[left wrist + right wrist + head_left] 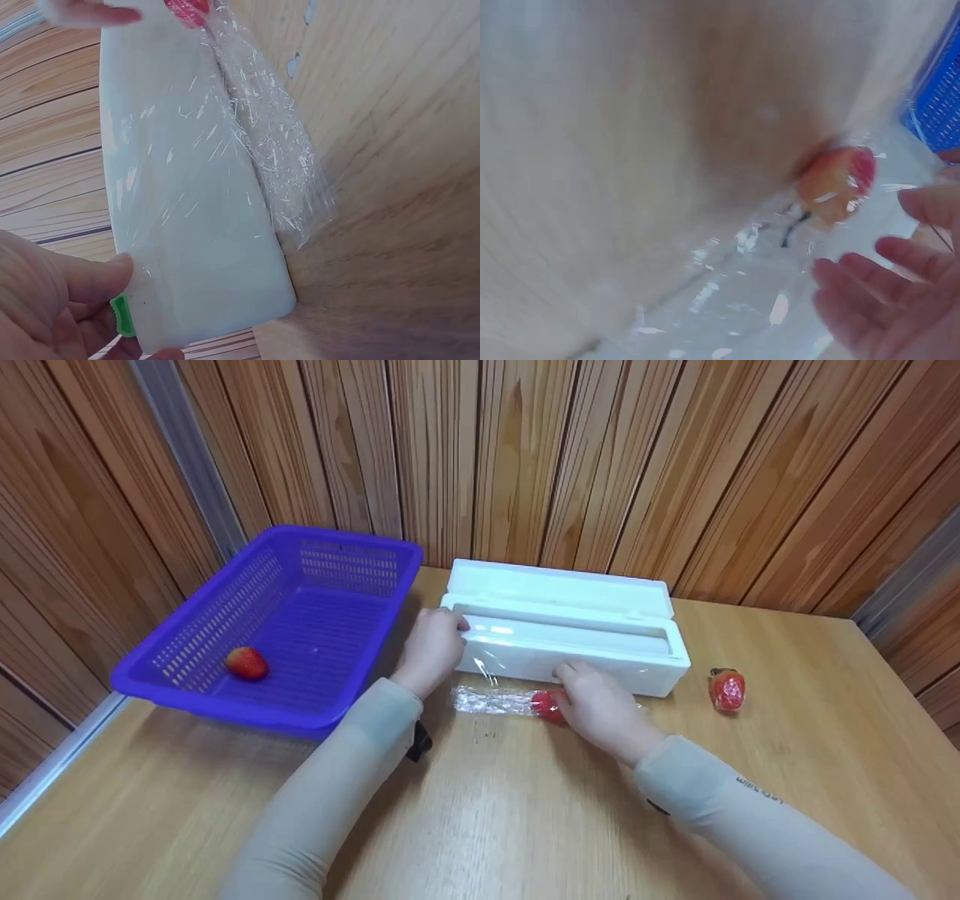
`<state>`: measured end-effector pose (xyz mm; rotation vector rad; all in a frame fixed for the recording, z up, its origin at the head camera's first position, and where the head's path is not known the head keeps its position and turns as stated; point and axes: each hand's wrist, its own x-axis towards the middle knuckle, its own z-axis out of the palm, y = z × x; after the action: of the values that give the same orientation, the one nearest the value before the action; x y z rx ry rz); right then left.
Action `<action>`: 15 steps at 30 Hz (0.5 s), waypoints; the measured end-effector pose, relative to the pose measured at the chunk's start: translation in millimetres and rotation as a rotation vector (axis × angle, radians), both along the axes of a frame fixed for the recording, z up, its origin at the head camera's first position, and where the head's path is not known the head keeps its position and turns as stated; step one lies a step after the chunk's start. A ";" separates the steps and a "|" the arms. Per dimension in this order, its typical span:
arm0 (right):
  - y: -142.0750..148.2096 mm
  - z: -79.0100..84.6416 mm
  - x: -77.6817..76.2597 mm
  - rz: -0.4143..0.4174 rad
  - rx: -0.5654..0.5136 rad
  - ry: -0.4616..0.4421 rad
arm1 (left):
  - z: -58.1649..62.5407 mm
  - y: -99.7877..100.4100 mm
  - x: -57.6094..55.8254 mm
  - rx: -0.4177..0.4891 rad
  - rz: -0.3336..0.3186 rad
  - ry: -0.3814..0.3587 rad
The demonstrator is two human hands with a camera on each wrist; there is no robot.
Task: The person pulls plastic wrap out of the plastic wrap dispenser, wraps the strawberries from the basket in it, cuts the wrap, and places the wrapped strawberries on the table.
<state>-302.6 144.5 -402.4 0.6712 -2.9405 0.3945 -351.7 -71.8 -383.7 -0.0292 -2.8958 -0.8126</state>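
My left hand (435,643) grips the left end of an open white cling film box (634,679), its thumb on the front face beside a green slider (122,315). Inside the box lies a roll of film (570,640). Clear cling film (262,127) hangs over the front and bunches on the table. At that front side sits a small red-and-yellow fruit (832,184) with a dark stem, covered by film. Over it, my right hand (600,705) has loosely extended fingers; the right wrist view shows them apart from the fruit. It partly hides the fruit in the head view.
A purple basket (319,660) stands at the left with a strawberry (246,663) inside. To the right of the box lies a film-wrapped red fruit (727,691) with a dark top. Wooden panelling (517,465) rises behind the table (480,817).
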 end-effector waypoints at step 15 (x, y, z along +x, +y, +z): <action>-84.2 19.4 -43.6 0.254 0.005 0.024 | -1.3 -0.4 -2.0 0.004 0.011 0.025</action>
<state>-346.3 60.3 -383.0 1.0474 -2.8408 0.3963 -353.7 -72.2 -385.0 -0.0223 -2.8686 -0.8102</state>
